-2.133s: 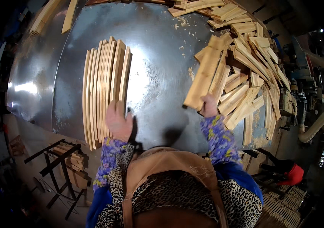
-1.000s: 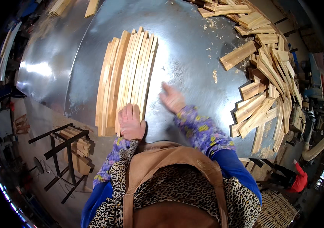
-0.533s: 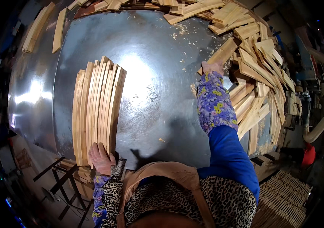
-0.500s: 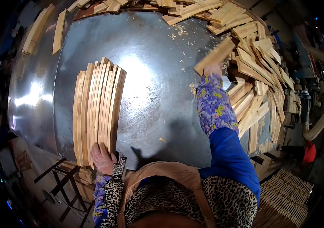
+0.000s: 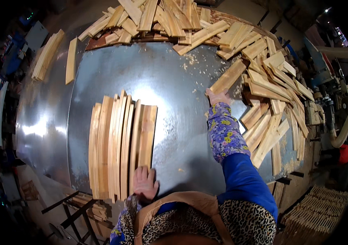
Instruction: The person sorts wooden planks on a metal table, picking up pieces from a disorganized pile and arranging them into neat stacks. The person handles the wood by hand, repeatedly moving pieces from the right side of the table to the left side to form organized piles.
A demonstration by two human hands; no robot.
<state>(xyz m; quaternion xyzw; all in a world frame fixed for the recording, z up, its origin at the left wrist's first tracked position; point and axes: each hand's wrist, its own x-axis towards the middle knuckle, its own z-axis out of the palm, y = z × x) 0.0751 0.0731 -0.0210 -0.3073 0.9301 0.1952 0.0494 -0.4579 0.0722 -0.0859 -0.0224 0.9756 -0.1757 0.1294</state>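
Observation:
My left hand (image 5: 145,182) lies with its fingers flat on the near end of a wooden board (image 5: 146,130) at the right side of a stack. That board shows its broad face and stands slightly apart from the tightly packed, edge-up boards (image 5: 110,147) to its left. Out to the right, my right hand (image 5: 219,97) grips the near end of another wooden board (image 5: 230,76), thumb at its left edge. This board slants away toward the loose pile, and its far end meets the pile's edge.
A heap of loose boards (image 5: 270,83) curves along the right and far edges of the metal table (image 5: 182,151). Two stray pieces, a short bundle (image 5: 48,55) and a single board (image 5: 71,61), lie far left. Slatted wooden stacks (image 5: 317,212) stand low right; wood chips are scattered about.
My left hand has shifted right across the stack, and its rightmost board now leans apart, face showing. My right hand has come nearer with its board. The whole view has shifted as well.

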